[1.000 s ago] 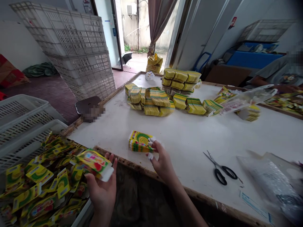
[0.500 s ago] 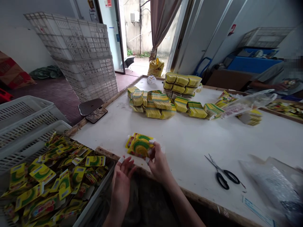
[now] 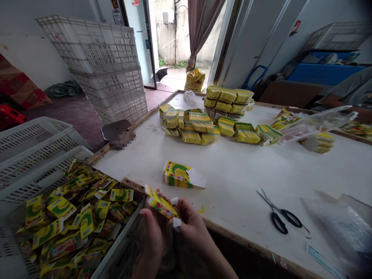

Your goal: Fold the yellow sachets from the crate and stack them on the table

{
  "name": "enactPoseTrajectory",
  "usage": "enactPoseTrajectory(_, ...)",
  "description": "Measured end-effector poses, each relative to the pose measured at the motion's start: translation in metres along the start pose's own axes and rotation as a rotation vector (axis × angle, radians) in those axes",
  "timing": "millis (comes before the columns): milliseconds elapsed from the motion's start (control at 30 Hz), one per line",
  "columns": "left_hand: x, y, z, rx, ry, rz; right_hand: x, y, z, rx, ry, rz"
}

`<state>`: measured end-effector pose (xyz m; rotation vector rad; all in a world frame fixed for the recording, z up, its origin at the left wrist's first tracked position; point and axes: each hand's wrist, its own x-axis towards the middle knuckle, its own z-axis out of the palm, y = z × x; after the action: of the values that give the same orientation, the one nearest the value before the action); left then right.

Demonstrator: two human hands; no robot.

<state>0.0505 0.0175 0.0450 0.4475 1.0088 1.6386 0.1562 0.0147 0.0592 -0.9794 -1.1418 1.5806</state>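
Observation:
Both my hands hold one flat yellow-green packet [image 3: 161, 204] just below the near edge of the white table [image 3: 238, 178]. My left hand [image 3: 152, 236] grips it from below, fingers curled. My right hand [image 3: 188, 226], with taped fingertips, pinches its right end. A small stack of the same packets [image 3: 178, 175] lies on the table a little beyond my hands. At my left a white crate [image 3: 58, 170] is filled with several loose packets [image 3: 72, 224].
Bundled packet stacks [image 3: 203, 124] sit mid-table, taller ones [image 3: 228, 99] behind. Black scissors [image 3: 280, 213] lie at right, clear plastic bags [image 3: 340, 228] beyond them. Another person's arm [image 3: 348, 93] is at far right. Stacked white crates [image 3: 99, 66] stand at left, and a dark object [image 3: 114, 130] rests on the table corner.
My hands left the small stack on the table and drew back toward me, now holding a single packet between them. The view shifted slightly.

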Motion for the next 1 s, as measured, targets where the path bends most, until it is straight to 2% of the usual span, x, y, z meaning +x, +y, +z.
enactPoseTrajectory(100,0.000,-0.007,-0.008,0.095,-0.038,0.008,0.005,0.000,-0.015,0.004,0.016,-0.014)
enactPoseTrajectory(200,0.007,-0.004,-0.018,0.176,-0.049,-0.007,0.005,0.001,-0.029,-0.152,0.078,-0.085)
enactPoseTrajectory(267,0.013,0.008,-0.024,0.183,-0.150,-0.042,0.003,-0.004,-0.038,-0.344,0.124,-0.226)
enactPoseTrajectory(367,0.020,0.038,-0.032,0.174,-0.372,-0.103,0.000,-0.018,-0.048,-0.731,0.119,-0.546)
enactPoseTrajectory(400,0.021,0.047,-0.033,0.245,-0.444,-0.099,-0.001,-0.023,-0.050,-0.854,0.096,-0.645)
enactPoseTrajectory(467,0.020,0.059,-0.034,0.535,-0.571,-0.056,-0.004,-0.030,-0.049,-1.021,0.028,-0.788)
enactPoseTrajectory(567,0.014,0.055,-0.029,1.021,-0.655,0.039,-0.011,-0.028,-0.042,-1.068,-0.060,-0.843)
enactPoseTrajectory(600,0.011,0.050,-0.027,1.118,-0.642,0.072,-0.013,-0.025,-0.040,-1.039,-0.022,-0.831)
enactPoseTrajectory(667,0.005,0.037,-0.023,1.214,-0.605,0.157,-0.016,-0.017,-0.039,-0.905,0.179,-0.749)
enactPoseTrajectory(733,-0.001,0.026,-0.021,1.251,-0.596,0.267,-0.016,-0.010,-0.041,-0.679,0.337,-0.547)
enactPoseTrajectory(767,-0.003,0.022,-0.020,1.266,-0.615,0.329,-0.016,-0.007,-0.041,-0.552,0.338,-0.408)
enactPoseTrajectory(867,-0.010,0.016,-0.020,1.288,-0.726,0.487,-0.013,0.002,-0.040,-0.184,0.101,-0.015)
enactPoseTrajectory(933,-0.012,0.016,-0.018,1.284,-0.789,0.526,-0.011,0.006,-0.036,0.003,-0.017,0.098)
enactPoseTrajectory(1000,-0.013,0.016,-0.016,1.267,-0.824,0.527,-0.009,0.009,-0.032,0.083,-0.051,0.117)
